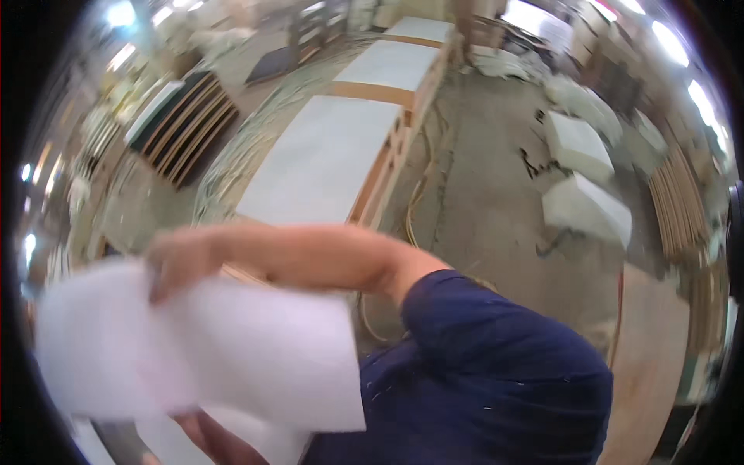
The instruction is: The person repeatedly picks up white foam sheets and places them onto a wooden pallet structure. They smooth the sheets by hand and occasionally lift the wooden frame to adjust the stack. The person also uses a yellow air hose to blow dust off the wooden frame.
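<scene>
Head view. Blurred at lower left, in front of the body: a white sheet (263, 349), with a shaded band below the right grip (182, 262); impossible to tell whether single or made of two overlapping pieces. Close to the dark fisheye rim at its left end; squared off at its lower right corner, against a navy shirt (496, 372). Below it, a further white surface (256, 434), partly covered and cut off by the lower edge, too incomplete to identify.

Right grip: clamped on the upper edge of the white sheet, with individual fingers too smeared to separate and any fingertips behind the sheet hidden. Right upper arm sleeved in navy, coming from lower right; elbow bent; bare forearm (318, 252) nearly level across the view, pointing left, with the wrist turned down toward the sheet.

Left grip: mostly concealed by the sheet, with only a strip of bare skin (221, 442) showing at the lower edge; impossible to tell whether closed on anything.

Beyond the forearm, a white tabletop (325, 159) with wood-coloured sides, its near end partly hidden by the arm. To the right, grey floor (484, 186).
</scene>
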Demonstrator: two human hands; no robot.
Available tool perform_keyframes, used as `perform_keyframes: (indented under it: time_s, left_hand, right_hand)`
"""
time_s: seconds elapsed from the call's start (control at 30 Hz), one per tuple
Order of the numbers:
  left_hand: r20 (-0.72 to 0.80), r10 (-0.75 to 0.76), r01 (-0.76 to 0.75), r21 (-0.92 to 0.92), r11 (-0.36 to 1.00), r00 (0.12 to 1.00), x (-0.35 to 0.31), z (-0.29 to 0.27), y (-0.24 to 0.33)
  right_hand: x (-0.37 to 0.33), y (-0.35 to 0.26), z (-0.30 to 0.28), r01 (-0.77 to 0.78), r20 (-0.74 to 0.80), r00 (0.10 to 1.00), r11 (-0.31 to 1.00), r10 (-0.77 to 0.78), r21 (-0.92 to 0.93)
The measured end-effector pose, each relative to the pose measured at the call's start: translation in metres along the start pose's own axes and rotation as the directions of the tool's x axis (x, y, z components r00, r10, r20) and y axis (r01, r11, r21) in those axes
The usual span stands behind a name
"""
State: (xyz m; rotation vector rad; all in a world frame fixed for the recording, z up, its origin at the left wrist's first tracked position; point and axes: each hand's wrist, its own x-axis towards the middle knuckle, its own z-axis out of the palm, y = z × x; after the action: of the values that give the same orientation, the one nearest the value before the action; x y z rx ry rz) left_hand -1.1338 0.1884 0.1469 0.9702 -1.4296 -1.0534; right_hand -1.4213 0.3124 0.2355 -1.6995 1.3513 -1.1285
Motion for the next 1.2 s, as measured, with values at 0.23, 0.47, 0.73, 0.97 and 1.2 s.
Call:
perform_keyframes:
  time_s: [0.23, 0.47, 0.73, 0.97, 1.2]
  left_hand:
    - [-0.107, 0.32, -0.201, 0.584, 0.786, 0.941, -0.105, 0.117, -0.01]
    - [0.514, -0.245, 0.387, -0.188, 0.903, 0.822, -0.126, 0.248, -0.029]
    - [0.35, -0.339, 0.363, -0.003, 0.932, 0.873, -0.095, 0.374, -0.099]
    - [0.336, -0.552, 0.599, -0.051, 0.799, 0.764, -0.098, 0.373, -0.198]
    - [0.143, -0.684, 0.652, 0.217, 0.727, 0.715, -0.12, 0.378, -0.273]
  right_hand:
    - [-0.214, 0.095, -0.318, -0.215, -0.597, 0.797, 0.88, -0.092, -0.422]
    - [-0.291, 0.098, -0.401, -0.189, -0.724, 0.577, 0.924, 0.379, 0.333]
    - [-0.228, 0.18, -0.508, -0.409, -0.76, 0.603, 0.912, 0.242, -0.034]
    - [-0.142, 0.261, -0.48, -0.423, -0.614, 0.738, 0.9, 0.278, -0.1]
    - [-0.101, 0.35, -0.47, -0.279, -0.452, 0.867, 0.956, 0.21, -0.092]
